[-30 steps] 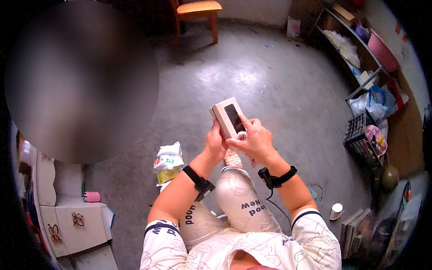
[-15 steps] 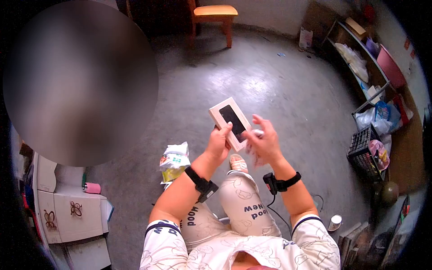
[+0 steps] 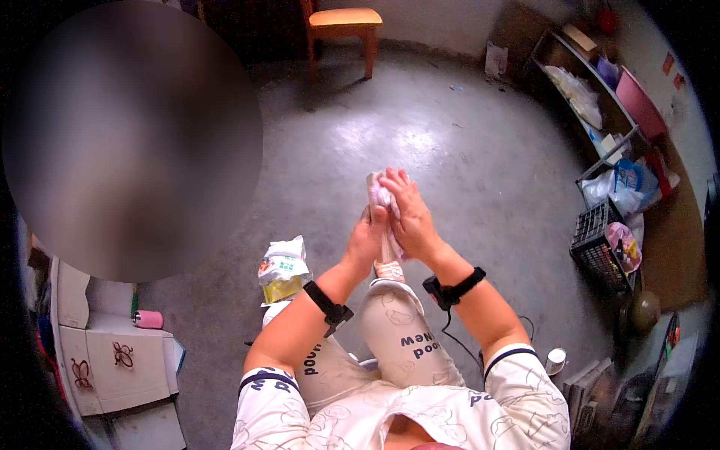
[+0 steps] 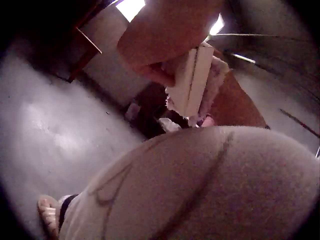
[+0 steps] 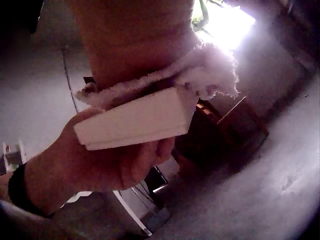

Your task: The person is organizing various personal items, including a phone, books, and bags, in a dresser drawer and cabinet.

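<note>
A pale cardboard box (image 5: 135, 120) is in my left hand (image 3: 365, 241), which grips it from below with the fingers along its side in the right wrist view. On its other face lies a fluffy whitish-pink cloth (image 5: 212, 75), its ragged edge sticking out past the box. My right hand (image 3: 414, 221) presses the cloth against the box with fingers fairly straight. From the head, the box stands nearly edge-on, and its dark-pictured front is hidden under cloth and palm. The box's side seam shows in the left wrist view, close above a trouser leg (image 4: 210, 185).
White and green plastic packs (image 3: 283, 262) stand left of my legs. A wooden chair (image 3: 345, 19) is at the back. Along the right are a shelf (image 3: 600, 124), a black crate (image 3: 596, 244) and a white cup (image 3: 555, 361). A white cabinet (image 3: 124, 371) stands at left.
The box has turned from showing its front to nearly edge-on. My right hand, apart from the box half a second ago, has come back to it with the cloth and now presses on it.
</note>
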The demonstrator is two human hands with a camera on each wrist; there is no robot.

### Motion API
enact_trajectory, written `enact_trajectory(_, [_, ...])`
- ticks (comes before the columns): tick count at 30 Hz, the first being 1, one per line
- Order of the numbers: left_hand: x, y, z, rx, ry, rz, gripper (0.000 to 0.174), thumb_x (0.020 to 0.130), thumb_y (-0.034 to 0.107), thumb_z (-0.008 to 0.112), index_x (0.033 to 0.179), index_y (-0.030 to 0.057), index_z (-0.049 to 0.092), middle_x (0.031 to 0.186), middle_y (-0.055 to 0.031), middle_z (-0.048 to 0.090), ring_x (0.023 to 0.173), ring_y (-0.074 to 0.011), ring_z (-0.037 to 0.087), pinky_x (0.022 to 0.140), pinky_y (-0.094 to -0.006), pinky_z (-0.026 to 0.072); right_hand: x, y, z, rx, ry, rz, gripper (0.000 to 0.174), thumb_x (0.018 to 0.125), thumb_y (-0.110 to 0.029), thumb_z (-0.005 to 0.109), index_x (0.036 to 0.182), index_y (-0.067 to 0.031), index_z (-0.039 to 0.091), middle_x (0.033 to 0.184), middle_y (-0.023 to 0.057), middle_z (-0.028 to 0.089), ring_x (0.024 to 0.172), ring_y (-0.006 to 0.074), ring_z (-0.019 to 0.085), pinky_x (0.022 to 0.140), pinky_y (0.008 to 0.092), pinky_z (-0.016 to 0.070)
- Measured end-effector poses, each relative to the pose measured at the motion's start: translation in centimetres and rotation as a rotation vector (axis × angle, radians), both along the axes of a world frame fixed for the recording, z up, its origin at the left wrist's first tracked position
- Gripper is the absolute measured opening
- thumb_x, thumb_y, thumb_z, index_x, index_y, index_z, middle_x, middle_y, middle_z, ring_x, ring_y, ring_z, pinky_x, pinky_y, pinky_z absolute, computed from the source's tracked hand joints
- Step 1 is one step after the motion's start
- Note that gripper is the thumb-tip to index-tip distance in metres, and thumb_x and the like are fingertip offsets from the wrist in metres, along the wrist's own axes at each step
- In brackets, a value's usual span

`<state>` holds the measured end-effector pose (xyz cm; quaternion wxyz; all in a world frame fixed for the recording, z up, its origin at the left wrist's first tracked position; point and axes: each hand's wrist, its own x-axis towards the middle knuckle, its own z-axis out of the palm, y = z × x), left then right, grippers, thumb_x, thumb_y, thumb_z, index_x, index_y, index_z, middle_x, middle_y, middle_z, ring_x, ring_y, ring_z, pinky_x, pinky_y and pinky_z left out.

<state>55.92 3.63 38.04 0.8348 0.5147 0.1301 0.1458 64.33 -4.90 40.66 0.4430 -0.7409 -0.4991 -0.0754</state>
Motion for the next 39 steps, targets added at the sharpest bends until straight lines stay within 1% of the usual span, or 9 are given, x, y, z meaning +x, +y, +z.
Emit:
enact_trajectory(5, [-0.7, 0.3, 1.0, 0.162, 0.099, -0.132, 0.047, 0.079, 0.019, 0.063, 0.117, 0.0024, 0.041, 0.104, -0.0071, 0.054, 0.092, -0.0146, 0.052, 0.079, -0.0278, 0.0435, 4.1, 1.2, -1.2, 0.113, 0.15, -0.018, 0.039, 0.079, -0.006, 0.051, 0.117, -0.0098, 0.046, 0.125, 0.0149, 0.043, 0.114, 0.0321, 0.042, 0.094, 0.0346, 0.0352])
enact_trajectory(9, [-1.3, 1.2, 2.1, -0.219, -0.031, -0.078, 0.04, 0.079, 0.018, 0.061, 0.112, 0.004, 0.044, 0.097, -0.0059, 0.055, 0.084, -0.0151, 0.056, 0.075, -0.0302, 0.0481, 6.2, 0.5, -1.4, 0.402, 0.698, -0.063, 0.028, 0.089, -0.022, 0.045, 0.106, -0.0009, 0.051, 0.098, 0.0066, 0.057, 0.083, 0.0178, 0.055, 0.075, 0.0307, 0.0447])
enact_trajectory(12, [-0.2, 3.2, 0.5, -0.167, 0.01, 0.202, 0.038, 0.077, 0.026, 0.064, 0.106, 0.0059, 0.049, 0.091, -0.0057, 0.056, 0.083, -0.0163, 0.056, 0.071, -0.0314, 0.0472, 6.0, -1.1, -4.0, 0.142, 1.383, 0.168, 0.036, 0.09, -0.033, 0.043, 0.104, -0.0019, 0.055, 0.088, 0.0043, 0.057, 0.079, 0.0118, 0.053, 0.069, 0.0247, 0.0445])
enact_trajectory(13, [-0.3, 4.1, 0.1, -0.153, 0.011, 0.186, 0.038, 0.079, 0.02, 0.061, 0.11, 0.0056, 0.044, 0.093, -0.0065, 0.055, 0.082, -0.0191, 0.057, 0.072, -0.0348, 0.0506, 6.3, -1.8, -4.6, -0.147, 1.31, 0.225, 0.041, 0.089, -0.036, 0.044, 0.108, -0.0012, 0.053, 0.095, 0.0051, 0.056, 0.085, 0.0126, 0.053, 0.072, 0.026, 0.0443])
enact_trajectory(15, [-0.4, 5.1, -0.1, -0.183, -0.011, 0.236, 0.039, 0.08, 0.022, 0.061, 0.109, 0.0036, 0.044, 0.093, -0.0085, 0.056, 0.085, -0.0184, 0.057, 0.072, -0.0343, 0.0499, 3.4, -0.8, -4.6, -0.033, 1.026, 0.459, 0.05, 0.083, -0.031, 0.053, 0.121, 0.0001, 0.042, 0.105, 0.009, 0.054, 0.09, 0.0159, 0.053, 0.077, 0.0266, 0.0433])
enact_trajectory(20, [-1.1, 5.2, 0.6, -0.194, -0.112, 0.264, 0.039, 0.081, 0.027, 0.059, 0.11, 0.0041, 0.046, 0.097, -0.0072, 0.057, 0.088, -0.0165, 0.057, 0.076, -0.029, 0.0469, 0.4, 1.1, -2.4, 0.137, 1.277, 0.417, 0.04, 0.081, -0.012, 0.054, 0.117, 0.001, 0.043, 0.101, 0.0086, 0.056, 0.088, 0.0162, 0.055, 0.077, 0.027, 0.0438])
enact_trajectory(29, [-2.9, 9.7, -0.6, -0.08, -0.028, 0.34, 0.046, 0.08, 0.046, 0.056, 0.104, 0.0076, 0.051, 0.087, -0.0004, 0.055, 0.08, -0.0109, 0.051, 0.07, -0.0279, 0.0433, 0.0, 6.4, -1.9, 0.239, 1.237, 0.301, 0.04, 0.078, -0.018, 0.058, 0.113, -0.0033, 0.045, 0.092, 0.0058, 0.056, 0.079, 0.0135, 0.054, 0.066, 0.0235, 0.0429])
enact_trajectory(34, [-7.7, 15.7, -2.2, -0.018, 0.034, 0.564, 0.032, 0.083, 0.033, 0.056, 0.104, 0.0098, 0.051, 0.089, -0.0006, 0.057, 0.072, -0.0111, 0.055, 0.059, -0.0255, 0.0476, -0.4, 7.0, -3.3, 0.291, 1.267, 0.224, 0.045, 0.077, -0.02, 0.06, 0.116, -0.0051, 0.043, 0.097, 0.008, 0.056, 0.085, 0.0164, 0.054, 0.072, 0.0274, 0.0439])
enact_trajectory(39, [-22.2, 24.2, 0.3, 0.117, 0.197, 0.931, 0.027, 0.079, 0.016, 0.056, 0.103, 0.0054, 0.051, 0.089, -0.0052, 0.057, 0.07, -0.014, 0.057, 0.053, -0.0259, 0.0479, -3.9, 6.6, -2.1, 0.261, 1.298, 0.28, 0.048, 0.076, -0.021, 0.061, 0.117, -0.0052, 0.042, 0.096, 0.0066, 0.055, 0.084, 0.0156, 0.053, 0.072, 0.0268, 0.0432])
